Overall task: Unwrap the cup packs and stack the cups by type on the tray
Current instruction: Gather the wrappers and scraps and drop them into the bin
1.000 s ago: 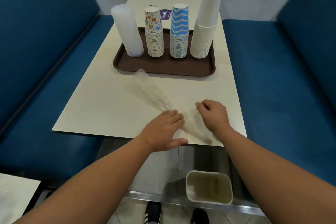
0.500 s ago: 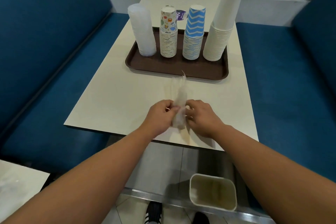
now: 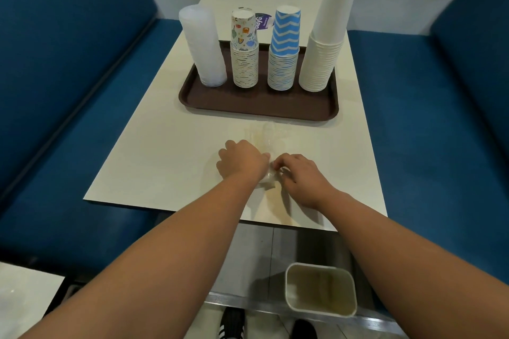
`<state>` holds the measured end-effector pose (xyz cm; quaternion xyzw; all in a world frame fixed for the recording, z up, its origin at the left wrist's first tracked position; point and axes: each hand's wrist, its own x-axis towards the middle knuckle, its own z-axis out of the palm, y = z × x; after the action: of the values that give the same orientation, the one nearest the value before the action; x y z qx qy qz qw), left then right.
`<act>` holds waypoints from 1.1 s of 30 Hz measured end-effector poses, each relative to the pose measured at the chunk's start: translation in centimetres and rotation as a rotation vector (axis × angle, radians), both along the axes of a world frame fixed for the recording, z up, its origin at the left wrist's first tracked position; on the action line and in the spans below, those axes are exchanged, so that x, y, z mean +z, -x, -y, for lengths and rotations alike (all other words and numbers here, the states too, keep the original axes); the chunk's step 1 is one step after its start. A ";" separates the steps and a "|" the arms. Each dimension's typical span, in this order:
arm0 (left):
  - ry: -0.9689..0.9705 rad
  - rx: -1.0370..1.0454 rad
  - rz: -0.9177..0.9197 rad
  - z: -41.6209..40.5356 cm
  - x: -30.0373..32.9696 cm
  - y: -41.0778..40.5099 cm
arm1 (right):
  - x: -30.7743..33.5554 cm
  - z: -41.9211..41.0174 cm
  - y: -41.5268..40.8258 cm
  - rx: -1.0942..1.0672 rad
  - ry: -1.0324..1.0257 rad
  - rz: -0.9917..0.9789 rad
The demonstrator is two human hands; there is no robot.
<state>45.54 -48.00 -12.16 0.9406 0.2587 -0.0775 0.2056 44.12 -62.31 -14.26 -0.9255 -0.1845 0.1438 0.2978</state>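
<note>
On the brown tray (image 3: 259,107) stand several upside-down cup stacks: clear plastic cups (image 3: 202,45), patterned paper cups (image 3: 244,48), blue zigzag cups (image 3: 283,48) and tall white cups (image 3: 327,36). A clear plastic wrapper (image 3: 268,140) lies on the table just in front of the tray. My left hand (image 3: 242,159) and my right hand (image 3: 300,176) meet over its near end, both pinching the crumpled plastic between them.
The cream table (image 3: 165,162) runs between two blue benches (image 3: 55,91). A beige bin (image 3: 321,289) stands on the floor under the table's near edge. A purple sticker (image 3: 263,22) shows behind the tray.
The wrapper, spread flat a second ago, was gathered upright between both hands and now lies bunched low on the table. The hands have closed together on it.
</note>
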 end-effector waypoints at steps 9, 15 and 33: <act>0.618 0.066 0.157 0.0 -0.6 0.8 | 1.5 0.1 -0.6 -0.517 -0.606 -0.388; 0.991 0.066 0.151 1.1 1.8 3.5 | 3.5 0.0 -0.5 -0.522 -0.928 -0.605; 1.191 0.073 0.517 -0.3 6.0 9.4 | 6.7 2.0 6.4 -0.139 -0.735 -0.708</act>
<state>36.12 -47.68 -6.12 0.6447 0.1456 0.0284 0.7499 37.75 -64.32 -7.53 -0.6642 -0.0487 0.3540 0.6566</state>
